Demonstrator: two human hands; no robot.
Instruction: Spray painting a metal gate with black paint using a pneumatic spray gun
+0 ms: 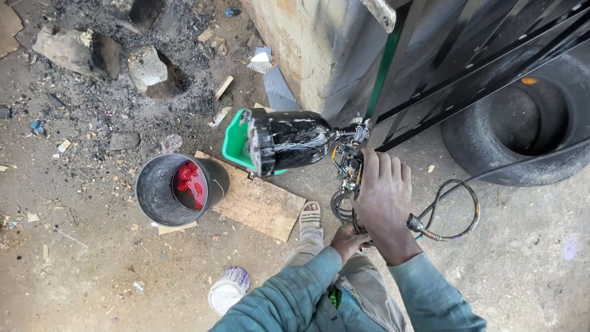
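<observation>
Gripping a spray gun, right hand is wrapped around its handle, grip clamped shut on it, knuckles up. Gun's black paint-smeared cup lies tipped sideways, pointing left, nozzle end toward the black metal gate just beside it. Left hand sits under the right one at the gun's base, fingers curled there; cannot tell exactly what the grip closes on, looks like the hose end. Air hose loops off the gun bottom to the right, then runs toward an old tyre lying flat on the ground behind the gate. Teal sleeves, beige trousers, one sandalled foot on the dirt floor. Green plastic tub partly hidden behind the cup. Grey metal bucket with red paint inside stands left, touching a flat wooden board. Small white can near the person's left elbow. Rocks and ash at top left, concrete pillar next to the gate.
</observation>
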